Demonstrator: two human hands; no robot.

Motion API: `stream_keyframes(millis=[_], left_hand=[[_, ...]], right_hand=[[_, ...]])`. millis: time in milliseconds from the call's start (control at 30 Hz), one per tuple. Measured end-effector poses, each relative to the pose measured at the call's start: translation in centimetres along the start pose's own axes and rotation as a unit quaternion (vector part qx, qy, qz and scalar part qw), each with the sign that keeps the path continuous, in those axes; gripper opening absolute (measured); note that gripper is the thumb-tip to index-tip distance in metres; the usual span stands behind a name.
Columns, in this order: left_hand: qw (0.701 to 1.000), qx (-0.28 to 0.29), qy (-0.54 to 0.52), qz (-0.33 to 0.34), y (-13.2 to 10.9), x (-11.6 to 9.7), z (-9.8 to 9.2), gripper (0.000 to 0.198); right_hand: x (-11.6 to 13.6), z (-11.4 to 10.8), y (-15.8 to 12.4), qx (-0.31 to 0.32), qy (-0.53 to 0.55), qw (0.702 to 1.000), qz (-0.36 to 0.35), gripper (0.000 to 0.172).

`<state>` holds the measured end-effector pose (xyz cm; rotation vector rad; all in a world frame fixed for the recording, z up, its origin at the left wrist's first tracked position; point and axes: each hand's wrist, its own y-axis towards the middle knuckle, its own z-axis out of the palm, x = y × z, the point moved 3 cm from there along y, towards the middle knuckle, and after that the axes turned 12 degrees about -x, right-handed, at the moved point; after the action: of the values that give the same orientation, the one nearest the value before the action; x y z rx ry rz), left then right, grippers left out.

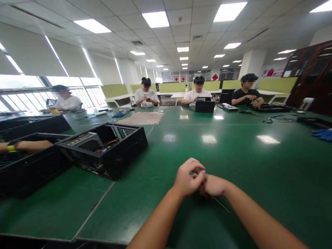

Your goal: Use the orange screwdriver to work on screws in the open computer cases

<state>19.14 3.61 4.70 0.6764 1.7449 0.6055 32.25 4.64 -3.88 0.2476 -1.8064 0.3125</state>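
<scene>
In the middle foreground my two hands meet just above the green tabletop. My right hand [214,185] is closed around a screwdriver [221,205]; a bit of red handle shows under the palm, and the thin metal shaft points down and to the right. My left hand [188,177] touches the fingers of the right, its own fingers curled and thumb bent inward. Whatever lies between those fingertips is hidden or too small to name.
An open black computer case [127,152] stands to the left, with a power supply and wires inside. Beyond it, another person's arm [33,146] reaches into a second case. Several people sit along the far side of the green table [246,152]. Blue gloves [323,134] lie far right.
</scene>
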Motion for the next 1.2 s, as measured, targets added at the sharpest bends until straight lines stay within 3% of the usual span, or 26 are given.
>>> stream_keyframes(millis=[133,267,400,567,700,867,933,1067,1200], left_hand=[[0.990,-0.081,0.041,-0.108,0.5,7.5,-2.6,0.024],[0.977,-0.061,0.047,-0.199,-0.2,10.9,-2.8,0.035],[0.971,-0.003,0.049,-0.235,-0.4,10.8,-2.0,0.038],[0.966,0.038,0.061,-0.247,-0.5,9.9,-1.6,0.038],[0.965,0.054,0.070,-0.248,-0.5,9.7,-1.6,0.038],[0.962,0.088,0.085,-0.244,-0.8,9.5,-1.4,0.038],[0.961,0.100,0.092,-0.243,-0.9,9.4,-1.2,0.038],[0.958,0.114,0.106,-0.241,-0.8,9.3,-1.1,0.038],[0.954,0.130,0.127,-0.238,-0.9,9.5,-1.0,0.038]], right_hand=[[-2.6,-4.0,-1.8,0.029,0.111,0.992,0.053,0.056],[-3.1,-5.0,-1.7,0.052,0.160,0.983,0.077,0.059],[-2.7,-4.8,-1.3,0.090,0.160,0.979,0.091,0.055],[-2.3,-4.8,-1.8,0.090,0.145,0.980,0.099,0.076],[-1.9,-4.3,-1.8,0.091,0.130,0.983,0.097,0.047],[-1.7,-4.0,-1.4,0.065,0.130,0.986,0.082,0.034],[-1.7,-4.0,-1.4,0.036,0.128,0.989,0.063,0.032],[-1.7,-3.9,-1.6,-0.051,0.098,0.993,0.034,0.045],[-0.6,-5.5,-0.5,-0.188,0.073,0.979,-0.009,0.053]])
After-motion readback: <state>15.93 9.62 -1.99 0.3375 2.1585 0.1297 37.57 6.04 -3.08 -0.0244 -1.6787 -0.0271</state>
